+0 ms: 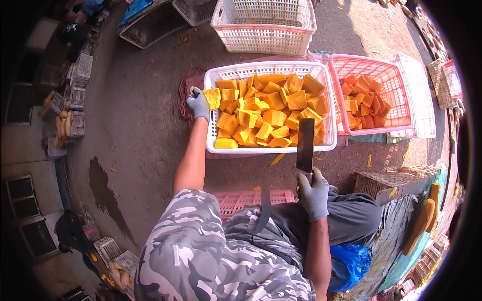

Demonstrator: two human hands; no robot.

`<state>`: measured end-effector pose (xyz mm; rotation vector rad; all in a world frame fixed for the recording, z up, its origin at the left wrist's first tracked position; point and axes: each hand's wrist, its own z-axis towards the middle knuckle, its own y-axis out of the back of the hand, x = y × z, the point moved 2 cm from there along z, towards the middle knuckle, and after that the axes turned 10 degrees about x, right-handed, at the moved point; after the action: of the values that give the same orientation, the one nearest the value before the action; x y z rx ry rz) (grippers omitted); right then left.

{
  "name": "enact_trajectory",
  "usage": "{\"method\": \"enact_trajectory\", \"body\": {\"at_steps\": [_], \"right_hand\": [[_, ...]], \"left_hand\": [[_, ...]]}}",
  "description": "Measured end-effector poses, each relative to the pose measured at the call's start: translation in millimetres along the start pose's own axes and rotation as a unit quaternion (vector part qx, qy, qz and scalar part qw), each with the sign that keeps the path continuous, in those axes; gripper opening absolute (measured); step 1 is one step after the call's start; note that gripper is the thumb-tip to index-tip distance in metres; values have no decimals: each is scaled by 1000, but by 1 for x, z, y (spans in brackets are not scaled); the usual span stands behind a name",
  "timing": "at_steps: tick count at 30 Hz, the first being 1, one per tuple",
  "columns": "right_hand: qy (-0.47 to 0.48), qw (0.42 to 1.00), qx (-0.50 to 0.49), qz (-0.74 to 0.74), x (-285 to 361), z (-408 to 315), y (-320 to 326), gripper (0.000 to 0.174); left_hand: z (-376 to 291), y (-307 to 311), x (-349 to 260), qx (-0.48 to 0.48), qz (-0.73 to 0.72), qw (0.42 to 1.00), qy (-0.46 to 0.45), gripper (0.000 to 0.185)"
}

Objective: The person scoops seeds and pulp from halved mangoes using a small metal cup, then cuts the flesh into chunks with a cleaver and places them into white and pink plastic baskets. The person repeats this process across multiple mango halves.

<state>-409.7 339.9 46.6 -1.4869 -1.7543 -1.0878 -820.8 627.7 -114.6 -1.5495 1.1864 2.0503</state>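
Observation:
In the head view, my left hand [198, 104], in a grey knit glove, grips a flat chunk of orange-yellow pumpkin flesh [212, 99] at the left rim of a white plastic crate [271, 150]. Many cut pumpkin chunks [275, 118] fill that crate. My right hand [313, 193], gloved too, is closed on the handle of a cleaver [305, 145]. Its broad dark blade points away from me and overlaps the crate's near rim in view; whether it touches cannot be told.
A pink crate [371, 62] with darker orange chunks adjoins on the right. An empty white crate [263, 39] stands beyond. Long peeled pumpkin pieces [420, 225] lie at lower right, near a blue plastic bag [348, 267]. People work among crates at far left.

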Motion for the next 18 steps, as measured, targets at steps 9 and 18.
{"method": "enact_trajectory", "body": {"at_steps": [9, 18], "right_hand": [[15, 1000, 2, -19, -5, 2, 1, 28], [-6, 1000, -4, -15, -2, 1, 2, 31]], "left_hand": [[-17, -17, -45, 79, 345, 927, -127, 52], [-144, -55, -70, 332, 338, 779, -411, 48]]}}
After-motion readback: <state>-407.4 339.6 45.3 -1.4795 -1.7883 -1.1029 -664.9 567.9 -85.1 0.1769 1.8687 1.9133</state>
